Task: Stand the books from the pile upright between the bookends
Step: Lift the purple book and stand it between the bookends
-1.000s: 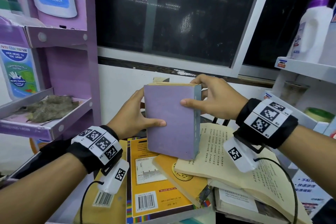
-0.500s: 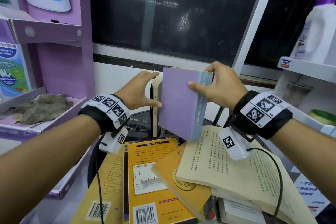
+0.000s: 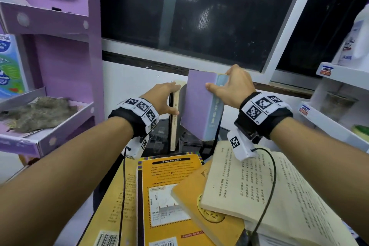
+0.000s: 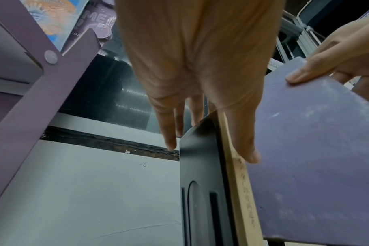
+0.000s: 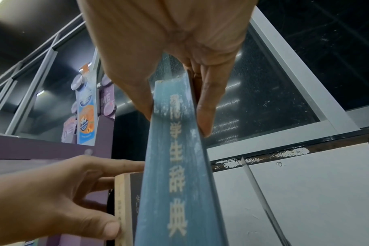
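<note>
Against the white wall below a dark window (image 3: 199,6), the right hand (image 3: 235,88) clamps a thick purple book (image 3: 196,104) near its top, thumb on the cover and fingers behind, its blue spine facing the camera. The book tilts slightly, its lower edge seemingly just above the surface, though the view there is poor. The left hand (image 3: 162,99), fingers straight and a little apart, steadies a thin cream book (image 3: 174,118) standing upright against a black bookend (image 4: 200,183). In the foreground lies the pile (image 3: 199,195) of yellow and open books. A purple shelf (image 3: 50,90) stands at left.
</note>
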Demonstrator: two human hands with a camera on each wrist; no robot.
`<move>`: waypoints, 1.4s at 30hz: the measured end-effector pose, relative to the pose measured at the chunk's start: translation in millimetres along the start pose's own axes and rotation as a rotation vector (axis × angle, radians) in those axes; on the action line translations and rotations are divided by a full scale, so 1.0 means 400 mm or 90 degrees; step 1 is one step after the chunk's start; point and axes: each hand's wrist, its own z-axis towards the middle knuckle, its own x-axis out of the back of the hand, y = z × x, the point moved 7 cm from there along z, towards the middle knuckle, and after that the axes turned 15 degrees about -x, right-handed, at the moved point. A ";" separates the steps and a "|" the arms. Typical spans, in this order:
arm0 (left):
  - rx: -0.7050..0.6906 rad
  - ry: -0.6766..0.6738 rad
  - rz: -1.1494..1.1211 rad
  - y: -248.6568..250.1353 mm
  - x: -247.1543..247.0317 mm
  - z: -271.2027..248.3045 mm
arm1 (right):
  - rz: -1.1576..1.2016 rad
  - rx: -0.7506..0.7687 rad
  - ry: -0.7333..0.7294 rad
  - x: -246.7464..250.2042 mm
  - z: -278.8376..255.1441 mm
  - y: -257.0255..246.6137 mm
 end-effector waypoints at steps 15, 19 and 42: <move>-0.004 0.083 -0.093 -0.023 -0.010 -0.009 | -0.042 -0.028 -0.029 -0.182 0.026 -0.036; -0.001 0.090 -0.092 -0.032 -0.020 0.000 | -0.047 -0.047 -0.045 -0.219 0.024 -0.018; -0.015 0.103 -0.122 -0.046 -0.040 0.010 | -0.143 0.035 -0.369 -0.301 -0.019 -0.021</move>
